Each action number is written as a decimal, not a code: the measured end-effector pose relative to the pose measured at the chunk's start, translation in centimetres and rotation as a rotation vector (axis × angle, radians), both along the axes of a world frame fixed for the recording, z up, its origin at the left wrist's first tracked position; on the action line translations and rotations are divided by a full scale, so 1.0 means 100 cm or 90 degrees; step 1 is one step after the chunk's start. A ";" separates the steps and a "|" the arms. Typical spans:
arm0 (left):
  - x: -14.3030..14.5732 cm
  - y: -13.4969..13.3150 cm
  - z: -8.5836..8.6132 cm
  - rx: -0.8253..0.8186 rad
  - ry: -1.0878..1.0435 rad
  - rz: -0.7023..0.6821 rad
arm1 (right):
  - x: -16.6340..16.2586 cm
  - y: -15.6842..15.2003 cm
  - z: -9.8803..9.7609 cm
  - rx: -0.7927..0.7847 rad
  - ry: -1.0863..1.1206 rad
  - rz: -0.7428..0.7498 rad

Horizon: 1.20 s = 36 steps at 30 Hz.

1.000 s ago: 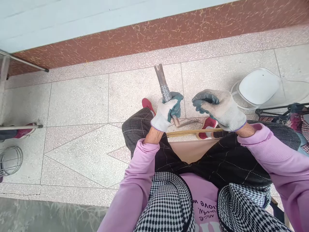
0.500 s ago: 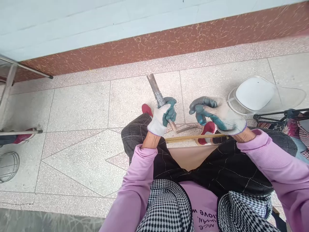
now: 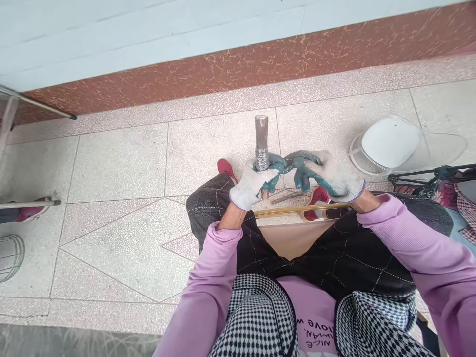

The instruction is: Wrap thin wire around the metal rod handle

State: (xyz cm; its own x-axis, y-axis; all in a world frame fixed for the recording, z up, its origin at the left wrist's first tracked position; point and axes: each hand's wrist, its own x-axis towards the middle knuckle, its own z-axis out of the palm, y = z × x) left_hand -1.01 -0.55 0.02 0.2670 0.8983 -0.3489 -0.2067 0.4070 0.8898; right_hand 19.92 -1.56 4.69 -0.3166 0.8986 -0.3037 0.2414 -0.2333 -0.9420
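Observation:
My left hand [image 3: 258,181], in a white glove with a teal coated palm, is closed around a wire-wrapped stick [image 3: 262,131]. The stick looks like brown wood and stands nearly upright in the picture. Silvery wire [image 3: 262,158] is coiled round it just above my fist, and its lower end shows below. My right hand [image 3: 320,173], gloved the same way, has its fingers curled and pressed together close beside the left fingertips. Something thin may run between the two hands, but it is too fine to make out.
Across my lap lies a tan board [image 3: 297,238] with a yellowish strip [image 3: 282,212] along its edge. A white-topped stool [image 3: 390,141] stands at right near a black folding frame [image 3: 416,178]. A wire basket [image 3: 11,258], metal legs [image 3: 29,204] and another person's shoe [image 3: 35,209] are at left.
The stick has turned from leaning left to nearly upright, its top moving right. My right hand has moved left, up to the left hand's fingertips.

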 end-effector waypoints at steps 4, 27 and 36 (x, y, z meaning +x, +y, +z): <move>0.002 -0.001 0.005 -0.018 0.054 -0.041 | -0.001 0.002 0.003 0.019 -0.056 -0.029; -0.011 0.010 -0.009 0.036 0.093 -0.025 | 0.009 0.002 -0.012 -0.190 0.430 0.025; -0.012 0.003 0.009 0.041 0.126 -0.042 | 0.011 0.002 -0.009 -0.187 0.215 -0.009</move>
